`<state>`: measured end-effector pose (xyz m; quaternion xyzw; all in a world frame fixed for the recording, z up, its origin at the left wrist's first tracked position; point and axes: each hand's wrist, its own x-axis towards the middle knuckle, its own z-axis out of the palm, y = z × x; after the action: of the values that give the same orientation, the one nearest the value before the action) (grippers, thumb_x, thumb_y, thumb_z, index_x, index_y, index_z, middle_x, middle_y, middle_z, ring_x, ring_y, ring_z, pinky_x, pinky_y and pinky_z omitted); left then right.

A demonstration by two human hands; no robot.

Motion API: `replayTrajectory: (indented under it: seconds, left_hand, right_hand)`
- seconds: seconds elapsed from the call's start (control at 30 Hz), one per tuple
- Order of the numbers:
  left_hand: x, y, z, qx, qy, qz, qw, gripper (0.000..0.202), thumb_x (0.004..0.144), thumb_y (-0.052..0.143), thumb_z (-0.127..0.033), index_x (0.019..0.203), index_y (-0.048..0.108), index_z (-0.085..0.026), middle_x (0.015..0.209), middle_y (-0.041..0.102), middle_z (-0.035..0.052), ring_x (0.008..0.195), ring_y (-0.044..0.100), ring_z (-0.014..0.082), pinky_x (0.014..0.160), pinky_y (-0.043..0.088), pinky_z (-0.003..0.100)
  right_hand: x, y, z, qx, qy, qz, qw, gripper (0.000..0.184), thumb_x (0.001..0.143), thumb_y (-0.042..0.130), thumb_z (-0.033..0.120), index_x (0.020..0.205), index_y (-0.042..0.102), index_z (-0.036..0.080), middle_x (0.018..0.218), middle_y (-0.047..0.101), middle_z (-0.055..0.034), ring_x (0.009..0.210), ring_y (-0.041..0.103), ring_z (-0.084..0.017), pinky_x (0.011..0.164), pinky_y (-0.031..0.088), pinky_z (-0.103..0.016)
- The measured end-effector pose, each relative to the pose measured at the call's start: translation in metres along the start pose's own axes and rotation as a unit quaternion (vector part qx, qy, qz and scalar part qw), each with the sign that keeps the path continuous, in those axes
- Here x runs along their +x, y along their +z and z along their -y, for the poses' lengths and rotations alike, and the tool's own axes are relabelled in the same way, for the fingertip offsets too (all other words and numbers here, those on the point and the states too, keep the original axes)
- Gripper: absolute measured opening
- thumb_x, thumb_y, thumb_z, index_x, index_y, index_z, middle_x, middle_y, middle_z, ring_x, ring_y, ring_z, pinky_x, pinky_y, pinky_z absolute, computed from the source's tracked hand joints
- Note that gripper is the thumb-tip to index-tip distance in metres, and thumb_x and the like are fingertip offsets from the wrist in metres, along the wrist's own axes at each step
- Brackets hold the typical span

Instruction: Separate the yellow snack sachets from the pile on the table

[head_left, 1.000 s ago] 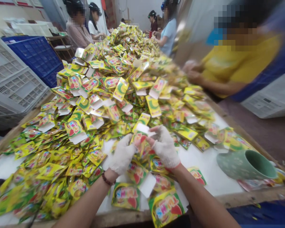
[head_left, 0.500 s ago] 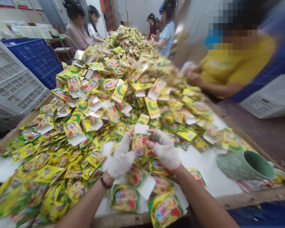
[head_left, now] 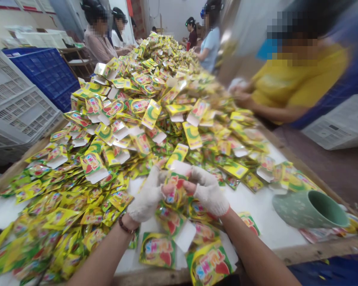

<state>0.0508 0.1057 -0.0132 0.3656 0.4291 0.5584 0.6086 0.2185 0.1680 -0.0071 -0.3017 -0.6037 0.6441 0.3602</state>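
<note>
Both my hands wear white knit gloves with bare fingertips. My left hand (head_left: 146, 196) and my right hand (head_left: 208, 191) pinch one yellow-green snack packet (head_left: 175, 186) between them, with a white card flap at its top, held upright just above the table (head_left: 256, 206). Under my wrists lie more packets, one with a white card (head_left: 185, 235) and two large ones (head_left: 158, 250) at the near edge. A huge heap of the same packets (head_left: 143, 103) runs up the table ahead.
A green mug (head_left: 310, 208) lies on its side at the right. A person in yellow (head_left: 295, 83) works at the right side, several others sit further back. White crates (head_left: 14, 107) and a blue crate (head_left: 47, 71) stand left. A wooden rim (head_left: 316, 250) edges the table.
My hands have drawn slightly nearer and lower with the packet, and the left thumb and fingers have closed more tightly on its upper part.
</note>
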Motion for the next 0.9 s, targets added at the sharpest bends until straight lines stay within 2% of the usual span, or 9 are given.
replayTrajectory:
  seconds: [0.1,0.17,0.23,0.3,0.4,0.53,0.63,0.73,0.9]
  left_hand:
    - [-0.001,0.002,0.003,0.003,-0.069,0.077,0.995,0.055,0.072,0.075,-0.033,0.121,0.057,-0.018,0.102,0.067,0.0084,0.092,0.063,0.0208,0.074,0.049,0.027]
    - [-0.002,0.004,0.005,0.013,-0.092,0.098,0.991,0.046,0.071,0.076,-0.033,0.112,0.064,-0.016,0.101,0.068,0.0085,0.092,0.062,0.0211,0.074,0.049,0.027]
    - [-0.003,0.007,0.005,0.028,-0.101,0.09,0.99,0.04,0.069,0.076,-0.03,0.105,0.066,-0.016,0.097,0.068,0.0069,0.086,0.062,0.0187,0.071,0.048,0.026]
    - [-0.003,0.008,0.005,0.038,-0.116,0.086,0.989,0.034,0.066,0.077,-0.027,0.096,0.067,-0.015,0.086,0.068,0.0047,0.074,0.06,0.0153,0.066,0.046,0.024]
    - [-0.004,0.006,0.007,0.03,-0.135,0.086,0.987,0.02,0.063,0.075,-0.023,0.078,0.067,-0.013,0.072,0.065,0.0024,0.063,0.055,0.012,0.061,0.044,0.024]
    - [-0.004,0.003,0.008,0.042,-0.142,0.06,0.987,0.016,0.063,0.073,-0.026,0.064,0.064,-0.013,0.064,0.062,0.0026,0.061,0.054,0.013,0.061,0.045,0.025]
    - [-0.002,0.005,0.005,0.081,-0.139,0.052,0.986,0.017,0.058,0.074,-0.022,0.069,0.065,-0.013,0.064,0.061,0.0009,0.062,0.053,0.0123,0.06,0.045,0.024]
    - [0.0,0.009,0.0,0.122,-0.143,0.041,0.981,0.024,0.058,0.075,-0.022,0.079,0.066,-0.014,0.066,0.061,-0.0005,0.062,0.053,0.012,0.058,0.044,0.023]
    - [0.0,0.014,-0.005,0.187,-0.159,0.034,0.969,0.023,0.054,0.076,-0.028,0.067,0.063,-0.014,0.062,0.059,-0.0015,0.06,0.052,0.0126,0.059,0.046,0.024]
  right_hand:
    - [0.003,-0.001,-0.006,-0.042,-0.043,-0.036,0.998,0.027,0.076,0.071,0.038,0.09,0.058,0.02,0.081,0.061,-0.0011,0.073,0.056,-0.015,0.068,0.048,-0.027]
    - [0.006,-0.002,-0.009,-0.022,-0.069,-0.056,0.996,0.043,0.073,0.074,0.04,0.107,0.055,0.021,0.092,0.061,-0.0025,0.082,0.059,-0.017,0.076,0.049,-0.03]
    - [0.008,-0.003,-0.01,0.029,-0.055,-0.022,0.998,0.059,0.072,0.074,0.044,0.122,0.049,0.022,0.102,0.063,-0.0045,0.089,0.061,-0.019,0.081,0.05,-0.033]
    - [0.007,-0.002,-0.01,0.042,-0.025,0.027,0.998,0.059,0.076,0.07,0.045,0.126,0.049,0.023,0.106,0.065,-0.0055,0.091,0.063,-0.021,0.082,0.052,-0.035]
    - [0.003,-0.002,-0.009,-0.024,-0.04,0.055,0.997,0.045,0.081,0.065,0.045,0.121,0.059,0.024,0.105,0.068,-0.0048,0.091,0.064,-0.021,0.082,0.052,-0.036]
    - [-0.001,-0.002,-0.01,-0.06,-0.075,0.072,0.993,0.046,0.084,0.057,0.054,0.116,0.067,0.022,0.099,0.07,-0.005,0.088,0.064,-0.022,0.08,0.052,-0.036]
    - [0.001,-0.001,-0.009,-0.062,-0.037,0.031,0.997,0.045,0.086,0.054,0.055,0.105,0.072,0.018,0.088,0.07,-0.0047,0.08,0.063,-0.02,0.075,0.052,-0.034]
    - [0.003,0.002,-0.006,-0.034,0.008,0.01,0.999,0.038,0.083,0.061,0.05,0.102,0.072,0.019,0.083,0.07,-0.0029,0.075,0.062,-0.018,0.07,0.052,-0.031]
    - [0.004,0.007,-0.003,0.043,0.043,-0.011,0.998,0.031,0.079,0.069,0.041,0.099,0.073,0.019,0.089,0.072,-0.004,0.081,0.065,-0.02,0.075,0.053,-0.033]
